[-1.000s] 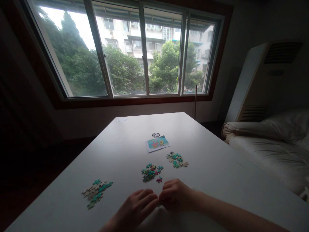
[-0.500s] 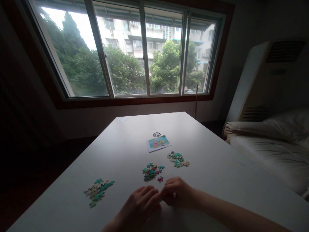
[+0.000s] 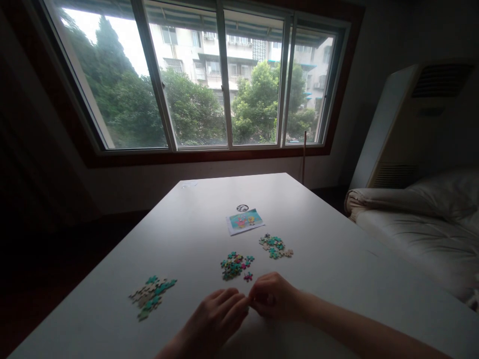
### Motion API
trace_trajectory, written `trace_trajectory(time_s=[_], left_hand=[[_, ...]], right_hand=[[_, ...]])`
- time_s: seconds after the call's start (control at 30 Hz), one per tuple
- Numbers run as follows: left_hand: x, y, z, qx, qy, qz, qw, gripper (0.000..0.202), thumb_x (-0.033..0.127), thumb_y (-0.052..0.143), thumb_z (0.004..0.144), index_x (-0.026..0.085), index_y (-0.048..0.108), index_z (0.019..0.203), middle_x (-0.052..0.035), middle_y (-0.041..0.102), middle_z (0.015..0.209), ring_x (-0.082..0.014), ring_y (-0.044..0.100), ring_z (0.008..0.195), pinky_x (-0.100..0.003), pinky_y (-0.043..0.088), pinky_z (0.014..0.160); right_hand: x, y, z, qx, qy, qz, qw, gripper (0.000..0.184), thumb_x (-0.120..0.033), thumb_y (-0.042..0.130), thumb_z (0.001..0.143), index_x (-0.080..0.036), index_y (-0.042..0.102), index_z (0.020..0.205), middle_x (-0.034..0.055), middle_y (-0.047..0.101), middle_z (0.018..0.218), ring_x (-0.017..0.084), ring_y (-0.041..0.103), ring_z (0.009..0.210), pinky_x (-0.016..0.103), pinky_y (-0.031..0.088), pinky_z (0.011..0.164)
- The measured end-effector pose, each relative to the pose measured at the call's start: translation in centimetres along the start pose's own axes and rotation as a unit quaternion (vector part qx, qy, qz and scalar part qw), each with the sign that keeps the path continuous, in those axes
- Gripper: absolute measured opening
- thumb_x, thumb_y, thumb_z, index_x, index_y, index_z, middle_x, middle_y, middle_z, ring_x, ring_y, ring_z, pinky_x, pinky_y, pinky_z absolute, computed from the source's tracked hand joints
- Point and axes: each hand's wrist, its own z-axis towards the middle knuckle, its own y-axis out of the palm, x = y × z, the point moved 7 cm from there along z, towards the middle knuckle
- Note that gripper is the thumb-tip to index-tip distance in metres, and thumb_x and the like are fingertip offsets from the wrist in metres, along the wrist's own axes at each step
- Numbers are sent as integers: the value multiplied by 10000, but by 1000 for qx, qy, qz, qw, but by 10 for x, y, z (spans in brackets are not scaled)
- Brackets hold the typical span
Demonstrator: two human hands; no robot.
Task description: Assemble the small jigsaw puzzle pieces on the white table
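My left hand and my right hand meet fingertip to fingertip low on the white table. Both have fingers curled together in a pinch; what they hold is hidden between them. Just beyond my right hand lies a single pink puzzle piece, and behind it a small pile of mixed coloured pieces. Another pile of teal and beige pieces lies further right. A third pile lies to the left of my left hand.
A small picture card lies past the piles, with a dark round object behind it. A wide window spans the far wall. A white bed or sofa and a floor-standing air conditioner stand to the right.
Both hands have lifted slightly and drawn a little closer at the fingertips; the piles and card lie as before.
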Motion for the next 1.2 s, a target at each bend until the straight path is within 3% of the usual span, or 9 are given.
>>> trace_trajectory(time_s=[0.3,0.47,0.73,1.03,1.2], left_hand=[[-4,-2,-3,-6,-2,13,1000,245,125,515,876,121,537,1120,-57,686,908,-163,629,775,-270,546,621],[-3,-2,-4,-6,1,20,1000,233,190,493,906,128,539,1126,-63,681,931,-164,632,815,-270,555,657],[-1,-5,-2,-23,28,-10,999,250,140,437,924,105,530,1153,-83,674,937,-162,623,816,-258,545,668],[-2,5,-6,-65,23,-31,997,184,144,405,935,106,551,1041,-44,611,756,-144,570,677,-247,503,576],[0,5,-4,-74,27,-31,996,175,147,396,937,121,546,1022,-41,606,751,-144,566,680,-244,497,587]], right_hand=[[8,-2,2,4,58,48,997,166,-238,610,738,-106,684,671,-22,480,509,50,374,457,150,316,430],[9,0,2,5,34,37,999,170,-235,605,732,-107,690,659,-24,477,492,48,385,447,148,319,430],[6,0,-1,-6,42,15,999,124,-205,588,721,-120,671,686,-22,503,536,53,406,464,148,329,431],[5,0,3,2,23,25,999,219,-356,668,731,-138,682,731,-10,553,564,57,445,476,155,389,472],[8,2,1,-1,11,1,1000,226,-349,638,770,-140,654,684,-2,558,575,62,458,491,160,382,475]])
